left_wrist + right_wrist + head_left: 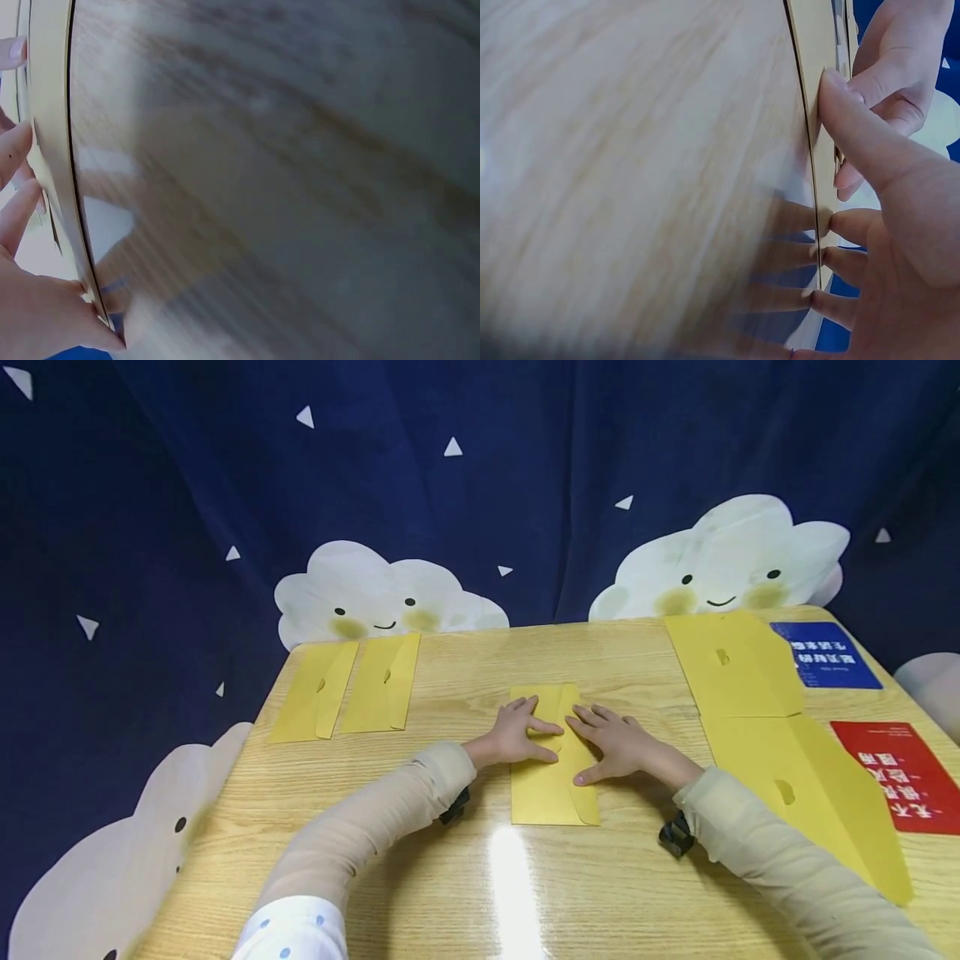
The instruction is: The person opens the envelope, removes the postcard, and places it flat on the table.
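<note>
A yellow envelope (551, 797) lies flat on the wooden table in the middle of the head view, its flap along the right side. From the left, my left hand (512, 733) rests on it, thumb and fingers spread over its middle near the flap tab. My right hand (618, 743) touches the envelope's right side, with fingertips along the upper right edge and the thumb lower down. In the right wrist view the right thumb (855, 120) lies on the envelope while the other fingers reach past its edge onto the table. Part of the envelope is hidden under both hands.
Two yellow envelopes (315, 692) lie side by side at the back left. On the right are two larger yellow envelopes with open flaps (742, 672), next to a blue card (828, 656) and a red card (900, 777). A dark blue curtain (525, 460) hangs behind the table (420, 877).
</note>
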The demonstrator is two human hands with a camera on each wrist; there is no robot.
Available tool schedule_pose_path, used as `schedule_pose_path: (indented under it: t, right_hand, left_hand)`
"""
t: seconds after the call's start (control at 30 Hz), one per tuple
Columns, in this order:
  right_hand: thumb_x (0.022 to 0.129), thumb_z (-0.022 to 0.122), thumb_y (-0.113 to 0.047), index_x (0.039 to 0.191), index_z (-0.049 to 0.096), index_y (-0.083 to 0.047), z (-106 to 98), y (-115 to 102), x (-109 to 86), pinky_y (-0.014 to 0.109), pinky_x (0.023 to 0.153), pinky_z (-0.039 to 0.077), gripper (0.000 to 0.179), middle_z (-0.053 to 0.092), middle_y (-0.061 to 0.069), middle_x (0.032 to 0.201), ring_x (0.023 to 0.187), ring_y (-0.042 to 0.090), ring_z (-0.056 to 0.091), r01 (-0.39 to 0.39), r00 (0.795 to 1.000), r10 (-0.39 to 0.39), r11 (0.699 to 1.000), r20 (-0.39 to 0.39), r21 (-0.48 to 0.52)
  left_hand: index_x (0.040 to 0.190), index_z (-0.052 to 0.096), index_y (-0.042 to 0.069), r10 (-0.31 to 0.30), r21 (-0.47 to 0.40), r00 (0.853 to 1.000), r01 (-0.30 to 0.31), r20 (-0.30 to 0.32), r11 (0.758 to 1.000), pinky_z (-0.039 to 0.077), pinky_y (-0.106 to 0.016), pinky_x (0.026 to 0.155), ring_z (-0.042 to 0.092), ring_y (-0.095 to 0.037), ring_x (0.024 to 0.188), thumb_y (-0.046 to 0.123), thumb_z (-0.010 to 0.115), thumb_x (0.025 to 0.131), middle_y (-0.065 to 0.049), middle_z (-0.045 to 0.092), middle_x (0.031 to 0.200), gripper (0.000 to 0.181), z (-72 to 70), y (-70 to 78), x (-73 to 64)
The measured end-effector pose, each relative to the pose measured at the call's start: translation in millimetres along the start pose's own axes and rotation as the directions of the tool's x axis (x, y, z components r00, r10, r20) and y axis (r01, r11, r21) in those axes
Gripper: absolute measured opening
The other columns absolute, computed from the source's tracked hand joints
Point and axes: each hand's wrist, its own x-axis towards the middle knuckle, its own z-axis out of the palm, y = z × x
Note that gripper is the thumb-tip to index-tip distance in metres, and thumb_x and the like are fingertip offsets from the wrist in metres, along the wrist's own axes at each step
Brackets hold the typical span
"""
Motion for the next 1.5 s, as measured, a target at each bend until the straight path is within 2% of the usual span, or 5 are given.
schedule_pose_path:
  t: [0.3, 0.57, 0.73, 1.1, 1.5]
  right_hand:
    - [0.072, 0.065, -0.059, 0.142, 0.028, -0.003, -0.3, -1.7, 0.5, 0.07, 0.09, 0.02, 0.097, 0.016, 0.02, 0.148, 0.132, 0.045, 0.014, 0.0, 1.0, 0.0, 1.0, -0.001, -0.006]
    - [0.072, 0.065, -0.059, 0.142, 0.028, -0.003, -1.7, -3.4, -0.1, 0.07, 0.091, 0.02, 0.097, 0.017, 0.02, 0.148, 0.131, 0.045, 0.015, -0.008, 1.0, 0.008, 1.0, -0.001, -0.005]
    - [0.072, 0.065, -0.059, 0.142, 0.028, -0.003, -1.7, -4.2, -1.2, 0.069, 0.091, 0.02, 0.097, 0.017, 0.02, 0.148, 0.132, 0.045, 0.015, -0.014, 1.0, 0.014, 1.0, -0.003, -0.01]
    - [0.073, 0.065, -0.058, 0.142, 0.028, -0.003, -0.4, -2.4, -0.6, 0.069, 0.091, 0.021, 0.096, 0.018, 0.02, 0.148, 0.131, 0.045, 0.016, 0.003, 1.0, -0.003, 1.0, -0.016, 0.0]
    - [0.074, 0.063, -0.059, 0.143, 0.027, -0.004, 0.6, -1.1, 0.6, 0.069, 0.09, 0.023, 0.095, 0.021, 0.022, 0.146, 0.13, 0.046, 0.019, 0.02, 0.998, -0.019, 1.0, -0.068, 0.017]
  left_hand:
    - [0.112, 0.067, 0.025, -0.005, -0.041, 0.999, 0.004, -0.032, 0.999, 0.003, -0.056, 0.105, 0.008, -0.033, 0.136, 0.035, 0.074, 0.076, -0.015, 0.015, 0.149, 0.038, 1.5, -1.0, -0.3]
    - [0.097, 0.072, 0.02, 0.012, -0.037, 0.991, -0.017, -0.133, 0.999, 0.009, -0.059, 0.103, 0.017, -0.037, 0.134, 0.034, 0.075, 0.074, -0.019, 0.027, 0.144, 0.027, 4.9, 2.5, -0.9]
    - [0.096, 0.073, 0.017, 0.022, -0.037, 0.987, -0.028, -0.158, 0.999, 0.01, -0.061, 0.102, 0.02, -0.038, 0.133, 0.031, 0.074, 0.076, -0.02, 0.032, 0.142, 0.024, 4.4, 4.7, -3.2]
    - [0.104, 0.071, 0.015, 0.047, 0.0, 0.994, -0.048, -0.1, 0.999, 0.016, -0.053, 0.105, 0.021, -0.04, 0.131, 0.032, 0.072, 0.077, -0.023, 0.034, 0.139, 0.031, -2.3, 1.0, -5.1]
    - [0.103, 0.071, 0.014, 0.077, 0.059, 0.991, -0.071, -0.107, 0.996, 0.021, -0.051, 0.104, 0.026, -0.041, 0.129, 0.033, 0.072, 0.077, -0.024, 0.039, 0.135, 0.033, -1.5, -1.1, -1.7]
